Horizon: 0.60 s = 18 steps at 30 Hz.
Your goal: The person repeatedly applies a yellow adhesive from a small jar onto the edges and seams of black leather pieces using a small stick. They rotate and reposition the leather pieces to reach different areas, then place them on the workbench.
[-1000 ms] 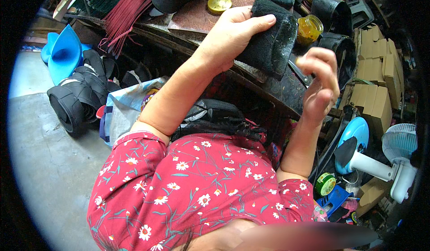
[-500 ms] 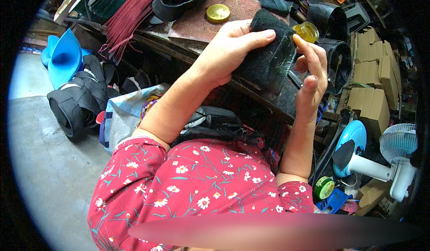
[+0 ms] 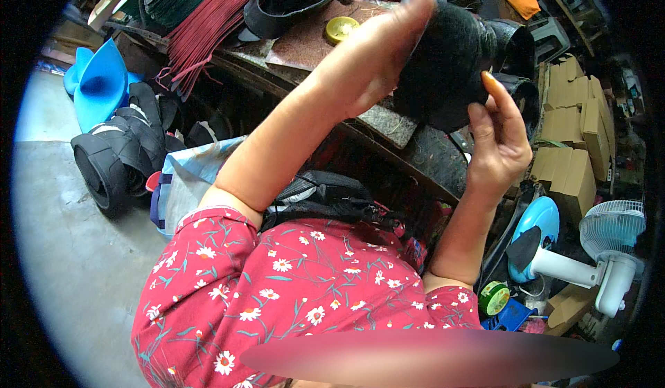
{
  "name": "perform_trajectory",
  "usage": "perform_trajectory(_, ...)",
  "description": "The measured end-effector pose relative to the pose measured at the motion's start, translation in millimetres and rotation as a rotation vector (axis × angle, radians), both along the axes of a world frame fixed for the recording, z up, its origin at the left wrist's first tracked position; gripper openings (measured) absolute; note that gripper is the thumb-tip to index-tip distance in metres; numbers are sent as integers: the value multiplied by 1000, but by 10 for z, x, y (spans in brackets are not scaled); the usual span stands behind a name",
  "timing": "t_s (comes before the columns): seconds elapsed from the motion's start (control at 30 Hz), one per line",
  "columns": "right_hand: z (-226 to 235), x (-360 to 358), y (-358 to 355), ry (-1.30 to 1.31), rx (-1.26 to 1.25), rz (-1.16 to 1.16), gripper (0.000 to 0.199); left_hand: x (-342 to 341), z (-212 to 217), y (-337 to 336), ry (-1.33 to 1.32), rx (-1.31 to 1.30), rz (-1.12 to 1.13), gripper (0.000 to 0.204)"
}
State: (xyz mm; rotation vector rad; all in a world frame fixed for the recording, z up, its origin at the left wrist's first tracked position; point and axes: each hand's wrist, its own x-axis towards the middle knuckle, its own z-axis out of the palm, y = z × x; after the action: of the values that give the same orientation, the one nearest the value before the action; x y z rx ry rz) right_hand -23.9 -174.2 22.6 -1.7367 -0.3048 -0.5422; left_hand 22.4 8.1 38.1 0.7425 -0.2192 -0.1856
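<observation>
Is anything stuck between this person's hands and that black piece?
Nothing visible is. The left hand, blurred, is up against the left side of the black piece; a finger and thumb of the right hand reach its right edge. The yellow lid lies off to the left.

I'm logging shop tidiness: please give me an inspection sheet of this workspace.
Surface: dark workbench, bearing a reddish board.
Job's things: black piece, between the hands.
Clutter: round yellow lid on the board, bundle of red strands to its left.
Hands: left hand blurred at the piece's left edge, grip unclear; right hand at its right edge, pinch unclear.
Cables: none clearly identifiable.
Surroundings: cardboard boxes and a fan at right.
</observation>
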Motion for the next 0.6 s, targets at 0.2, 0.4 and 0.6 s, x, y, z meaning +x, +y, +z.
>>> perform_trajectory(0.2, 157, 204, -50, -328, -422, 72, 55, -73, 31, 18, -385, 464, 221, 25)
perform_trajectory(0.4, 112, 245, -50, -616, -578, 86, 75, -50, 32, 28, -223, 311, 159, 26)
perform_trajectory(0.6, 132, 302, -127, -619, -655, -53, 74, -78, -49, 36, -33, 307, 48, 25)
